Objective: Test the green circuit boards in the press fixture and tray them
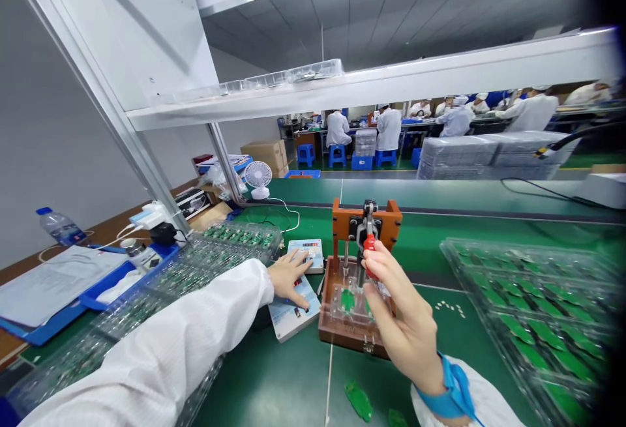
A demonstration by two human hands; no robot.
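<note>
My right hand (408, 323), with a blue wrist strap (447, 391), has its fingers and thumb around the red handle (369, 251) of a toggle clamp. The clamp is mounted on a test fixture (325, 329) with an orange upper frame and a brown base. Inside the fixture, a green circuit board (347, 299) shows under a clear plate; my right hand partly hides that area. My left hand (289, 278) lies with fingers spread over two white-and-blue instrument boxes (293, 328) left of the fixture. Two loose green boards (358, 401) lie on the mat in front.
Clear trays of green boards stand at right (533, 309) and left (180, 283). Small pale pieces (450, 309) lie right of the fixture. A white fan (258, 178), blue bins (166, 261) and a bottle (59, 226) stand left. A shelf (274, 96) spans above; people work beyond.
</note>
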